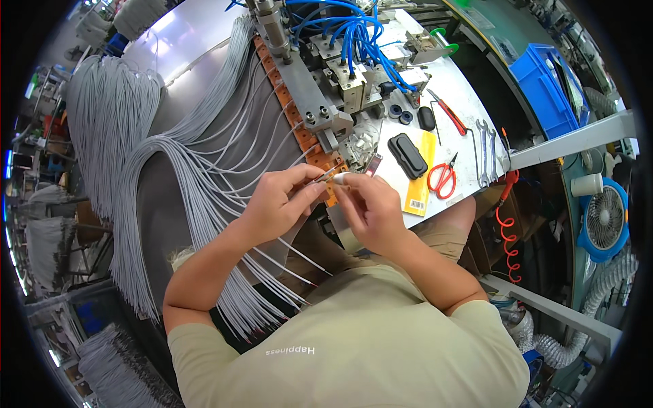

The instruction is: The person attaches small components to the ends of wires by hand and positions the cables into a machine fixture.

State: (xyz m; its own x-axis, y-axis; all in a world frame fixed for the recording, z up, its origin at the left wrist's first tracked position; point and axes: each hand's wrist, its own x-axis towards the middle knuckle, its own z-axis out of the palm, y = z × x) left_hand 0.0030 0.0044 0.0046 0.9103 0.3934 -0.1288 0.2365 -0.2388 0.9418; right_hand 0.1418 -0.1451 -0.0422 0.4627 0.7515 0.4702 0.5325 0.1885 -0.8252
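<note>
One thin grey wire [325, 178], pinched straight

a pale metal workbench [469, 102], littered on the right with red-handled scissors [443, 178], a black oblong case [407, 155] on a yellow card [420, 194], two wrenches [486, 151] and red-gripped pliers [450, 115]. further back, bolted down, a machine block [354, 81] with blue hoses [360, 34].
</note>
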